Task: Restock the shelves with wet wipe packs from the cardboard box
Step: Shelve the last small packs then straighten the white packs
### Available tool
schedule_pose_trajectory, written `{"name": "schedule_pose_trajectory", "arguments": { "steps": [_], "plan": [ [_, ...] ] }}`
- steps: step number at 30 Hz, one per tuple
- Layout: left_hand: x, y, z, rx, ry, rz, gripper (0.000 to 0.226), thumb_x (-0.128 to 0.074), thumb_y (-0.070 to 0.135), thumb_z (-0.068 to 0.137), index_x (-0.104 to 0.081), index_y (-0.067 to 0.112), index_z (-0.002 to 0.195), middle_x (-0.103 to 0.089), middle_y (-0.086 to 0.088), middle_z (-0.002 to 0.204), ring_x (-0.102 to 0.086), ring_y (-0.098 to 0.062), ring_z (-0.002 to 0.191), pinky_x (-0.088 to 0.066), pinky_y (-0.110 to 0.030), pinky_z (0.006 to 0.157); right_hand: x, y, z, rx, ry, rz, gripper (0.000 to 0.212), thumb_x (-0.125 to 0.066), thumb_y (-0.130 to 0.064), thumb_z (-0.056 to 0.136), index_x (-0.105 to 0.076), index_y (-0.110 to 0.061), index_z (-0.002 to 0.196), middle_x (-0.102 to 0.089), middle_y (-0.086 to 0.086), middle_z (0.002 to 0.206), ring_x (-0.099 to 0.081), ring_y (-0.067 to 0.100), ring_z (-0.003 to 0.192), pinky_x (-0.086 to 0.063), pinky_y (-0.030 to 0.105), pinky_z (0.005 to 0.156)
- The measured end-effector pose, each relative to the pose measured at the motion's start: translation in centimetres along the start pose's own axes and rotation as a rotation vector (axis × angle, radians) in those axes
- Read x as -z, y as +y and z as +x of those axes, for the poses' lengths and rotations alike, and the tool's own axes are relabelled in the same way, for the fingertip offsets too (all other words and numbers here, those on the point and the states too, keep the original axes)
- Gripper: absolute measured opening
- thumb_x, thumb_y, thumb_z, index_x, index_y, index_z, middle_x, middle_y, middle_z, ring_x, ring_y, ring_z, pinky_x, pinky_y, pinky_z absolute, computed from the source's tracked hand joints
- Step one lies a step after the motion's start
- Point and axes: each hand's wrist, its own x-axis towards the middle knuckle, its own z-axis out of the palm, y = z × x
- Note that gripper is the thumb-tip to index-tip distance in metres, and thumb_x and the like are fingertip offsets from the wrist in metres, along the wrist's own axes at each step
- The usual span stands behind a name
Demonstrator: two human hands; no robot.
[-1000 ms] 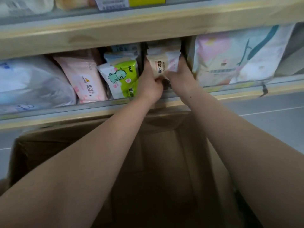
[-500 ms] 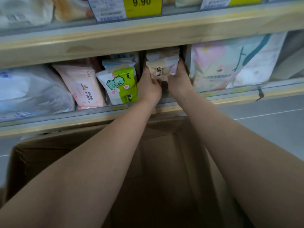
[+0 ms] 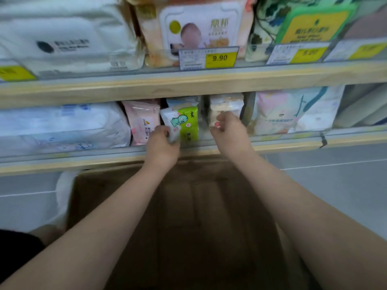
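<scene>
My left hand (image 3: 162, 144) is at the lower shelf (image 3: 293, 143), fingers curled round the bottom left corner of the green and white dinosaur pack (image 3: 184, 124), which stands upright behind the shelf's clear front lip. Just left of it a pink pack (image 3: 143, 122) stands on end, and beyond that lies a big pale blue bundle (image 3: 60, 126). My right hand (image 3: 227, 130) hangs in front of the cream pack (image 3: 227, 103) in the next slot, past a clear divider; fingers loosely curled, and I can't tell whether they hold it or only brush it. To its right sits a large pastel bag (image 3: 293, 109). Below my forearms the cardboard box (image 3: 188, 206) gapes open, its inside dark, no packs that I can make out. On the upper shelf (image 3: 188, 80): a white soft pack (image 3: 62, 36), a baby-picture pack (image 3: 201, 28), a green-lidded one (image 3: 310, 24), and a yellow 9.90 price tag (image 3: 219, 58).
</scene>
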Motion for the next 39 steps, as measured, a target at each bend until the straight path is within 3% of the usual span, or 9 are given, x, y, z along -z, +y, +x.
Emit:
{"name": "schedule_pose_trajectory", "arguments": {
  "steps": [6, 15, 18, 21, 23, 27, 30, 36, 39],
  "plan": [
    [-1.7, 0.3, 3.9, 0.075, -0.087, -0.036, 0.037, -0.048, 0.014, 0.092, -0.047, 0.006, 0.128, -0.058, -0.013, 0.125, -0.053, -0.030, 0.116, -0.041, -0.031, 0.092, -3.7, -1.6, 2.3, -0.053, -0.237, -0.004, 0.051, -0.052, -0.024, 0.096, -0.032, -0.006, 0.139, -0.049, 0.012, 0.138, -0.047, 0.027, 0.125, -0.033, 0.023, 0.079],
    [-3.5, -0.2, 6.3, -0.018, 0.050, -0.224, 0.034, -0.050, 0.011, 0.087, -0.056, 0.014, 0.120, -0.066, -0.008, 0.110, -0.060, -0.026, 0.104, -0.049, -0.044, 0.093, -5.9, -0.3, 4.6, -0.033, -0.148, 0.151, 0.045, -0.039, -0.016, 0.100, -0.027, -0.008, 0.143, -0.052, 0.010, 0.132, -0.049, 0.025, 0.120, -0.033, 0.018, 0.083],
    [-4.0, -0.6, 6.4, 0.010, 0.011, -0.248, 0.054, -0.048, 0.009, 0.090, -0.036, 0.018, 0.141, -0.057, -0.004, 0.129, -0.053, -0.019, 0.117, -0.042, -0.034, 0.103, -6.7, -0.4, 5.2, -0.044, -0.198, 0.166, 0.051, -0.040, -0.014, 0.099, -0.022, -0.015, 0.147, -0.053, 0.005, 0.133, -0.049, 0.021, 0.120, -0.032, 0.016, 0.092],
    [-4.0, -0.3, 6.7, 0.022, -0.015, -0.286, 0.064, -0.043, 0.003, 0.086, -0.026, 0.018, 0.145, -0.058, 0.002, 0.125, -0.055, -0.013, 0.111, -0.044, -0.012, 0.090, -7.4, -0.8, 5.3, -0.059, -0.203, 0.290, 0.067, -0.043, -0.007, 0.091, -0.014, -0.022, 0.150, -0.053, 0.002, 0.134, -0.052, 0.021, 0.121, -0.040, 0.038, 0.106],
    [-3.8, -0.1, 6.7, 0.003, -0.033, -0.300, 0.066, -0.044, 0.000, 0.082, -0.028, 0.019, 0.143, -0.059, 0.003, 0.117, -0.057, -0.012, 0.104, -0.047, -0.008, 0.084, -7.6, -0.6, 5.3, -0.060, -0.182, 0.306, 0.071, -0.044, -0.002, 0.091, -0.010, -0.024, 0.150, -0.051, 0.002, 0.136, -0.050, 0.020, 0.122, -0.041, 0.038, 0.106],
    [-3.1, -0.3, 5.9, -0.013, -0.054, -0.291, 0.054, -0.048, 0.002, 0.077, -0.045, 0.017, 0.128, -0.062, -0.005, 0.116, -0.058, -0.022, 0.107, -0.049, -0.042, 0.094, -6.6, -0.2, 4.8, -0.026, -0.200, 0.227, 0.072, -0.043, 0.001, 0.092, -0.011, -0.026, 0.151, -0.049, -0.001, 0.133, -0.048, 0.015, 0.117, -0.036, 0.014, 0.089],
    [-2.8, -0.6, 5.6, 0.028, -0.071, -0.235, 0.046, -0.050, 0.002, 0.082, -0.049, 0.013, 0.127, -0.062, -0.007, 0.120, -0.057, -0.025, 0.110, -0.048, -0.038, 0.095, -5.7, -0.7, 4.8, -0.039, -0.241, 0.145, 0.067, -0.039, -0.005, 0.095, -0.010, -0.028, 0.151, -0.047, 0.001, 0.137, -0.049, 0.020, 0.117, -0.032, 0.015, 0.076],
    [-3.1, -0.7, 5.9, 0.022, -0.064, -0.223, 0.057, -0.047, 0.015, 0.094, -0.024, 0.016, 0.146, -0.048, -0.006, 0.139, -0.047, -0.023, 0.125, -0.036, -0.031, 0.107, -5.7, -0.8, 5.0, -0.076, -0.197, 0.217, 0.061, -0.034, -0.014, 0.100, -0.004, -0.029, 0.151, -0.033, 0.002, 0.151, -0.041, 0.022, 0.129, -0.032, 0.016, 0.083],
    [-3.6, -0.3, 6.6, 0.021, -0.043, -0.184, 0.056, -0.045, 0.018, 0.096, -0.023, 0.020, 0.148, -0.054, -0.005, 0.130, -0.051, -0.022, 0.118, -0.035, -0.022, 0.095, -6.6, -0.6, 5.8, -0.102, -0.164, 0.270, 0.050, -0.033, -0.014, 0.100, -0.022, -0.025, 0.148, -0.045, 0.006, 0.140, -0.046, 0.022, 0.121, -0.036, 0.022, 0.088]
  ]
}}
